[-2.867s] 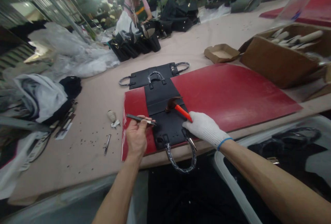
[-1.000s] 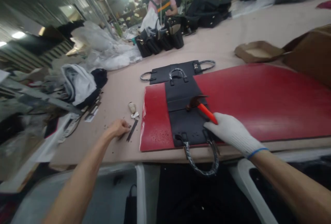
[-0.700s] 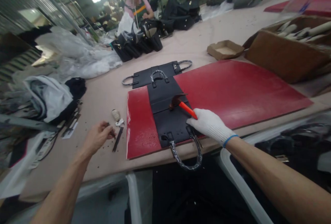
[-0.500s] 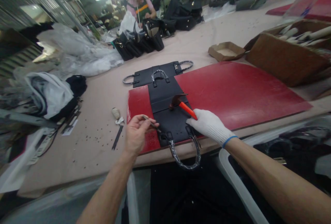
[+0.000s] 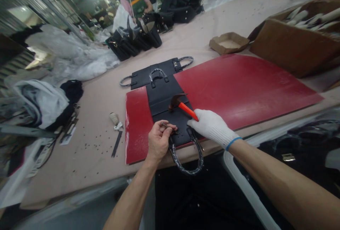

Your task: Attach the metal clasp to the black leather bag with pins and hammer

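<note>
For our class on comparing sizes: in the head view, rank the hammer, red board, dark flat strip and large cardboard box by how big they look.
Red board
Large cardboard box, cut by the frame
Hammer, partly covered
Dark flat strip

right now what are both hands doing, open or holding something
Left hand: closed, pinching a slim tool.
Right hand: closed, holding the orange-handled hammer.

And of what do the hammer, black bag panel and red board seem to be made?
Hammer: dull, dark brown clawed head, probably metal; evenly bright orange handle, perhaps plastic or rubber. Black bag panel: leather or imitation, suggested by its matte, even face and crease. Red board: perhaps rubber or plastic, smooth with a faint sheen and pale, scuffed edge.
</note>
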Motion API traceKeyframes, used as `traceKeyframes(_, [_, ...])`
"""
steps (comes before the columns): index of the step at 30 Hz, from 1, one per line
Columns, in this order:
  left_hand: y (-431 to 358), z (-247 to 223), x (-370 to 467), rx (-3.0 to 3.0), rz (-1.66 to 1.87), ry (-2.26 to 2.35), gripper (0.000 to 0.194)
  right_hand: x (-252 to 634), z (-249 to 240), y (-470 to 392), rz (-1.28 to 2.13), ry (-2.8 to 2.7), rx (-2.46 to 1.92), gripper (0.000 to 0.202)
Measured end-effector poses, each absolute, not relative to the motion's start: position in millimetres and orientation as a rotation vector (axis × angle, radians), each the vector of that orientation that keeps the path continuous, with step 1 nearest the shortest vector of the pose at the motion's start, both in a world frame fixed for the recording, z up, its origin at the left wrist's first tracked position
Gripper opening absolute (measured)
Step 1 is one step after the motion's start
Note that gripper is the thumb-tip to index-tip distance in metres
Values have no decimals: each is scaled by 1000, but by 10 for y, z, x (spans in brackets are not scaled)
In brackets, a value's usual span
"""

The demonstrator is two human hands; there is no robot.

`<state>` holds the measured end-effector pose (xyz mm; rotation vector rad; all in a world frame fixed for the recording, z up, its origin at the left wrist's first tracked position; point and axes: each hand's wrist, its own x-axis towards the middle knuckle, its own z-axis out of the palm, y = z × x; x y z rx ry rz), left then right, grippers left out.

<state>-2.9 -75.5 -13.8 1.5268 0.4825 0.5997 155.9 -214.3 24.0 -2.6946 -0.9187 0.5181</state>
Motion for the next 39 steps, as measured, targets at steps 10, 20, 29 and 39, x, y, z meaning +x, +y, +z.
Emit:
traceKeyframes(10, [-765, -162, -13, 1514, 564, 473, 28, 1560, 233, -2149, 527, -914, -2687, 36])
traceKeyframes(20, [-748, -188, -35, 1566, 538, 447, 21, 1560, 239, -2152, 534, -917, -2684, 35])
traceKeyframes(29, [-667, -152, -38, 1709, 433, 330, 8, 1558, 240, -2155, 528, -911, -2681, 34])
traceKeyframes(39, [-646, -127, 0, 1960, 406, 269, 14, 1570, 198, -2154, 511, -913, -2651, 33])
